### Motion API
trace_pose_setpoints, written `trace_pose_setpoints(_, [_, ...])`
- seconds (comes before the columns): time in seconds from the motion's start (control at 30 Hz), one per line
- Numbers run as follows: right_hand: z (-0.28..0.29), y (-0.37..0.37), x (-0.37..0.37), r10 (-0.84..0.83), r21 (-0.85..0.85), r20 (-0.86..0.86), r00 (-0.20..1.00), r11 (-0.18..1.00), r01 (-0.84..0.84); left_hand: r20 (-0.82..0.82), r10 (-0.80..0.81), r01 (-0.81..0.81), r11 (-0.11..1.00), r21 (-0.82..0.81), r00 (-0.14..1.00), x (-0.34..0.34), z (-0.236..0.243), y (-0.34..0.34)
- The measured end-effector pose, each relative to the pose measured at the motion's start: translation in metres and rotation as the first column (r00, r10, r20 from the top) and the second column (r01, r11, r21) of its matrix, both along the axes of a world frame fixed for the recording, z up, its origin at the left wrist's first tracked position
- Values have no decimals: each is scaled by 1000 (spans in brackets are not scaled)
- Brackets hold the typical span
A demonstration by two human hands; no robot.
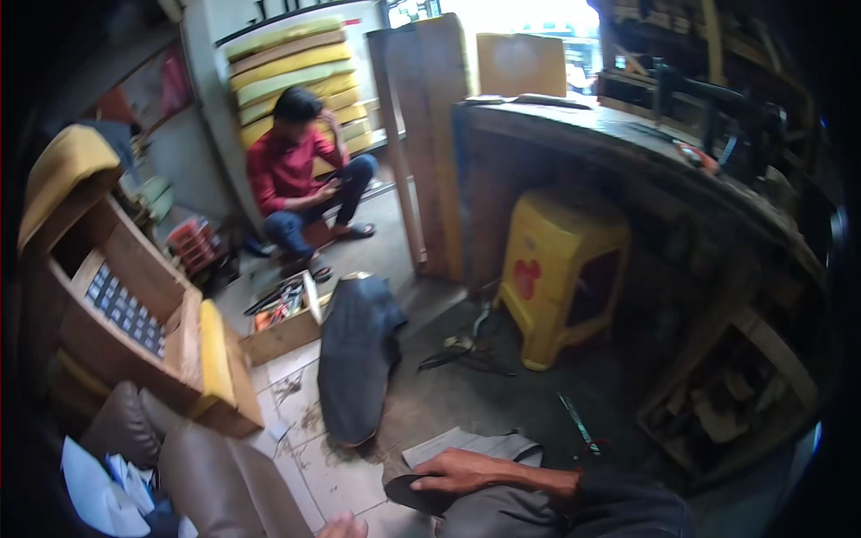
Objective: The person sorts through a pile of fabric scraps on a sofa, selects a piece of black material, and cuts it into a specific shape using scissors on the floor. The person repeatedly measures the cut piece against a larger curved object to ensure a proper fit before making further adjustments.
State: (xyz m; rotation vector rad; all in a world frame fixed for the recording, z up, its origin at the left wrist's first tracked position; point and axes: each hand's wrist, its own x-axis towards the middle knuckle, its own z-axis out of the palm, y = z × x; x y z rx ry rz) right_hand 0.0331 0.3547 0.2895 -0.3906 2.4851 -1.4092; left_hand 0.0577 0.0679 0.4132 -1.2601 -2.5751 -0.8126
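My right hand (pixel 459 470) reaches in from the lower right and is closed over a piece of grey fabric (pixel 480 439) on my lap. Its fingers bend over a dark, rounded part of the material, and their undersides are hidden. Only a blurred bit of my left hand (pixel 343 526) shows at the bottom edge, so its grip cannot be made out. Ahead of my hands a long black motorcycle seat (pixel 357 359) lies on the tiled floor. Scissors (pixel 462 354) with dark handles and a thin greenish tool (pixel 578 423) are on the floor to the right.
A wooden box of tools (pixel 285 318) sits beyond the seat. At left are a wooden frame with yellow foam (pixel 220 368) and brown cushions (pixel 224 484). A yellow stool (pixel 560 278) stands under the workbench (pixel 619 143). Another person (pixel 300 170) squats by stacked foam, holding a phone.
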Motion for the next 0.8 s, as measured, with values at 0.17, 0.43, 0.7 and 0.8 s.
trace_pose_setpoints(0.17, [118,-32,17,25,-94,-356,934,994,-62,300,-85,-37,926,376,950,-48,-44,63])
trace_pose_setpoints(0.43, [44,-43,9,-218,74,-472,854,956,285,701,-284,140,956,256,655,-101,-105,53])
trace_pose_setpoints(0.7, [53,-41,-6,-153,-8,-450,880,986,168,766,-281,66,952,299,579,-96,-89,44])
trace_pose_setpoints(0.8, [65,-47,-1,-126,-71,-392,911,992,107,744,-197,26,972,235,639,-85,-70,40])
